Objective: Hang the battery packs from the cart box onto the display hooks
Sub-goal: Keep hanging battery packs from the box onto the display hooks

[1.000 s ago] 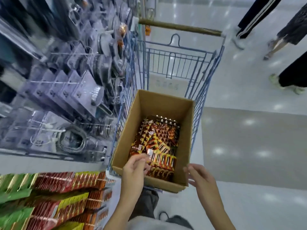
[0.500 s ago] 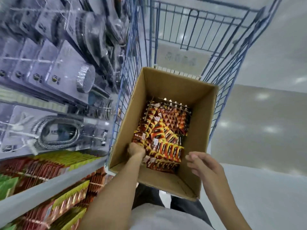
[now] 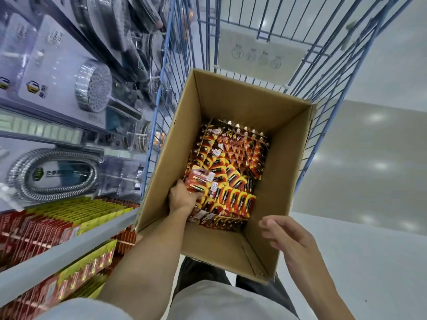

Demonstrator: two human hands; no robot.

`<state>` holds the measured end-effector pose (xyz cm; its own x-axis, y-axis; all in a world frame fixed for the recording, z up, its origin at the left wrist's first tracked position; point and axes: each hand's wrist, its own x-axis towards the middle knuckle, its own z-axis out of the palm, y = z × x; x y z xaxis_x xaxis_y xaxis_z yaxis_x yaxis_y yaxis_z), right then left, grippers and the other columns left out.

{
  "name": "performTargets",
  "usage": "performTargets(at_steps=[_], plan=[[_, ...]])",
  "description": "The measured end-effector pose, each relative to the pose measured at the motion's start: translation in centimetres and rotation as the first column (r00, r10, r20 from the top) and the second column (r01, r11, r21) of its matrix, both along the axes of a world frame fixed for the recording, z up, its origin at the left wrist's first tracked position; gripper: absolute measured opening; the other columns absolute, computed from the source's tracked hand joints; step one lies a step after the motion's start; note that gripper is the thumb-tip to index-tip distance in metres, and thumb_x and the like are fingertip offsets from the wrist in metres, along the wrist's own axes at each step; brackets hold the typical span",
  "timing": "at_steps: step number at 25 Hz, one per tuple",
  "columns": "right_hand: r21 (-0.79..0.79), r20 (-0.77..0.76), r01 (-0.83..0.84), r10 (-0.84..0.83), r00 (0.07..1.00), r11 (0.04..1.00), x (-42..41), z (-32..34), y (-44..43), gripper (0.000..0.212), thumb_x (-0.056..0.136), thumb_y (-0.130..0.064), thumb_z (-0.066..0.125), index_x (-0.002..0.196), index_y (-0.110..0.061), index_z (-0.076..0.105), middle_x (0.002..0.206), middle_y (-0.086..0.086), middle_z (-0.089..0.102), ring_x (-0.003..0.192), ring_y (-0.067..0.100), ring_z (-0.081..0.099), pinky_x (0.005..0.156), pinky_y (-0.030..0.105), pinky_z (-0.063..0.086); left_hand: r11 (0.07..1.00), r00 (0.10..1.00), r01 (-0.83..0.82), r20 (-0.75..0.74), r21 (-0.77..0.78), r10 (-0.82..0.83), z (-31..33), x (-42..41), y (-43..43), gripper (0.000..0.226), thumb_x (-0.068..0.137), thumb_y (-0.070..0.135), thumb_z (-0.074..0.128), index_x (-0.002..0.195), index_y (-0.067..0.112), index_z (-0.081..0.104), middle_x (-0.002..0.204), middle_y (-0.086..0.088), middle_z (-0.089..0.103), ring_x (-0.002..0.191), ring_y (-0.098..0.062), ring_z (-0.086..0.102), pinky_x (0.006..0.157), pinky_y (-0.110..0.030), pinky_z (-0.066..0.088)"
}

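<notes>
Reaching deeper into the cardboard box (image 3: 233, 248) than a moment earlier, the left hand (image 3: 182, 197) gripped a few battery packs (image 3: 199, 180) just above the many unhung packs, while the right hand (image 3: 285, 235) hovered open beside the box's near rim.

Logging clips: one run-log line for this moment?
stage: picking | left hand: grips pack in box | right hand: open, near rim | hung: no

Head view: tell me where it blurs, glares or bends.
Head view: the shelf goods at left smear with motion blur; ceiling lights glare as white spots on the floor; the wide lens splays the cart bars outward; the packs in the box and the left hand stay fairly sharp.
</notes>
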<state>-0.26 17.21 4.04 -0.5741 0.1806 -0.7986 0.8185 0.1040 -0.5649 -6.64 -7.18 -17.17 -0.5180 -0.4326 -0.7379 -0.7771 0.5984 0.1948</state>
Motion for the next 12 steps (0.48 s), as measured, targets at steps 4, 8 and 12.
performTargets(at_steps=[4,8,12], plan=[[-0.02,-0.035,-0.006,0.005,0.999,1.0,-0.8,0.2,0.2,0.016,0.1,-0.031,0.06,0.099,-0.028,0.076,0.1,-0.011,0.075,0.103,0.012,0.068,0.092,0.031,0.054,0.991,0.98,0.115,-0.171,0.062,-0.103,2.7,-0.3,1.9,0.026,0.091,0.02,0.077,0.116,0.015,0.076,0.119,-0.007,0.071,0.112,-0.029,0.067,0.098,-0.04,0.055],[-0.031,-0.027,-0.022,0.021,0.999,0.999,-1.9,-0.4,0.1,0.015,0.1,-0.035,0.06,0.101,-0.032,0.075,0.102,-0.015,0.074,0.105,0.008,0.068,0.09,0.028,0.055,0.91,0.93,-0.14,-0.264,0.39,0.256,8.4,0.0,2.0,0.008,0.097,0.024,0.071,0.102,0.024,0.078,0.098,0.005,0.079,0.097,-0.02,0.075,0.087,-0.035,0.06],[0.015,-0.009,-0.178,0.178,0.984,0.984,-4.7,-3.5,-0.9,0.011,0.101,-0.032,0.06,0.105,-0.03,0.07,0.107,-0.01,0.07,0.103,0.009,0.065,0.089,0.029,0.054,0.708,0.839,-0.268,-0.203,0.653,0.504,15.1,1.1,0.0,0.021,0.102,0.021,0.063,0.122,0.025,0.07,0.109,0.0,0.08,0.098,-0.023,0.078,0.084,-0.044,0.061]])
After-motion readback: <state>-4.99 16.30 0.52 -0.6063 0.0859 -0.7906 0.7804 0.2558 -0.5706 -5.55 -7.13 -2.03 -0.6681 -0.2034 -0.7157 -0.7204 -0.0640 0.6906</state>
